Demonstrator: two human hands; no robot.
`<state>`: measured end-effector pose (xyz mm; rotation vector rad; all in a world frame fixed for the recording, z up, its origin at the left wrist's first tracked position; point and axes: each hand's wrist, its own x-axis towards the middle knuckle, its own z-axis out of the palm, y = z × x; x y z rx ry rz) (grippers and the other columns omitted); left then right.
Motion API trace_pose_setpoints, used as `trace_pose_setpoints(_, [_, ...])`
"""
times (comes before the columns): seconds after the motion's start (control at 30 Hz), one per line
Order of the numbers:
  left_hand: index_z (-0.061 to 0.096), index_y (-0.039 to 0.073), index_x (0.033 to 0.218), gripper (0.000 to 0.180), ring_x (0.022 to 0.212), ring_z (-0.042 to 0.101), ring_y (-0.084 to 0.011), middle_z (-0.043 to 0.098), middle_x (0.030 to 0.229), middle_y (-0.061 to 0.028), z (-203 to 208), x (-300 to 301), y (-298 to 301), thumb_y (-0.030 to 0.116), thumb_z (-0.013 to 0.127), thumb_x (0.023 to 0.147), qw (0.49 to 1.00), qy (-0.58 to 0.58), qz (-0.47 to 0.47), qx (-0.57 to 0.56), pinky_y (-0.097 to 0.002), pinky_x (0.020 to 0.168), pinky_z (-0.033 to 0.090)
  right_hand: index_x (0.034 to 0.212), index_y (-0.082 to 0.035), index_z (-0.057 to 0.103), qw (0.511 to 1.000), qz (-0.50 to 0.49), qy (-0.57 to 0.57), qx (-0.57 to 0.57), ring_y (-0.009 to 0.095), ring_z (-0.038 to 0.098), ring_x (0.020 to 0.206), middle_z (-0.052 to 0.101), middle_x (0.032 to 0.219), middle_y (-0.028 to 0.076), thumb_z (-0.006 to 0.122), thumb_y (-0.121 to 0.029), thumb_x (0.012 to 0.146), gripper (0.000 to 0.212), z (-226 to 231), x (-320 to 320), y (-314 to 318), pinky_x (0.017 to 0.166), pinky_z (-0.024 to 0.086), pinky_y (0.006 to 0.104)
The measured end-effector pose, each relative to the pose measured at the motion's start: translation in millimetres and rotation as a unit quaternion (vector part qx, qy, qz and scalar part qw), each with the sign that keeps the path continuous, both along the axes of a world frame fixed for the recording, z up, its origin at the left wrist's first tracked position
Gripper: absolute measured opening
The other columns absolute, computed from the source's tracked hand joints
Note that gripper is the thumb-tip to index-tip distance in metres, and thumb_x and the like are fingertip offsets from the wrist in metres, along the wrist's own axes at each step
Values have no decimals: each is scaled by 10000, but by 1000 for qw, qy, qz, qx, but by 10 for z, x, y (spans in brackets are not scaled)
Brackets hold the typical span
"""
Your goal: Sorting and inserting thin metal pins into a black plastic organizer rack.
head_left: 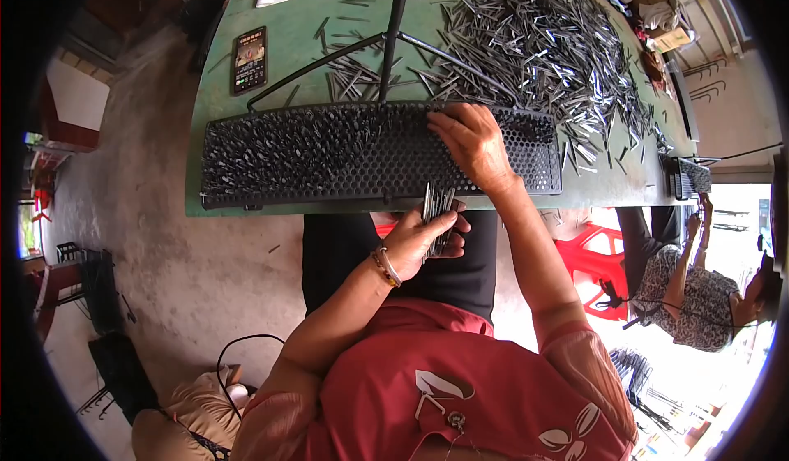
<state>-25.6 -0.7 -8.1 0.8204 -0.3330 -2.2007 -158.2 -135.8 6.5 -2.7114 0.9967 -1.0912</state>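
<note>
A long black perforated rack (394,161) lies along the near table edge. Many small dark strips (279,150) stand upright in its left part, while bare holes show across the middle and right. My left hand (423,235), just below the rack's front edge, is closed around a bundle of thin dark metal strips (438,218) held roughly upright. My right hand (470,142) reaches over the rack's far edge, right of centre, with its fingers drawn together and pointing down at the holes. Whatever is between those fingertips is hidden.
A big heap of loose dark strips (542,42) covers the green table (304,17) at the far right. A black frame (388,58) rises behind the rack. A phone (249,60) lies at left. Beyond a red stool (588,255), another person (686,288) works at right.
</note>
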Motion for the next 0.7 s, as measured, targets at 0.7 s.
trace_pose_setpoints(0.7, [561, 48, 1093, 229, 687, 544, -76, 628, 897, -72, -8, -62, -94, 212, 532, 936, 992, -48, 55, -100, -222, 544, 453, 918, 57, 644, 803, -65, -247, 539, 80, 574, 647, 643, 743, 54, 640, -156, 869, 218, 356, -369, 386, 571, 455, 227])
